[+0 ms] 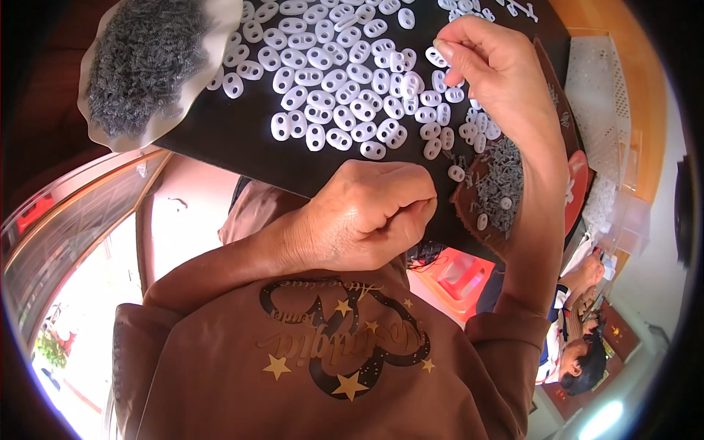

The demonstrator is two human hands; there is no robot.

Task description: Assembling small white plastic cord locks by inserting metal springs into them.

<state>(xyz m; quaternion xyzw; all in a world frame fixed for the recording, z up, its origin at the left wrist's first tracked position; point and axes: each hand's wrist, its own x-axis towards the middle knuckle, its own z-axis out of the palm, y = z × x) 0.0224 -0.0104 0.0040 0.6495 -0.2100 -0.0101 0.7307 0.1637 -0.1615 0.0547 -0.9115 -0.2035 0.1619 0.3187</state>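
Observation:
My right hand (pixel 488 62) reaches over the black table, with thumb and forefinger pinching a white oval plastic piece with two holes (pixel 435 57). Many similar white two-holed pieces (pixel 320 100) lie spread across the table to its left and beneath it. Closer to my body, at the table's near edge, my left hand (pixel 374 213) is curled into a fist. Its fingers hide whatever they may hold. Below my right wrist, a heap of small thin grey parts (pixel 501 180) lies on a brown sheet, with a few white pieces among them.
At the far left stands a pale, wavy-rimmed container (pixel 170 126) heaped with small dark grey coiled-looking parts (pixel 147 66). A red stool (pixel 456 280) is beneath the table's near side. Over on the right, another person (pixel 576 352) sits with hands raised, near clear plastic boxes (pixel 623 220).

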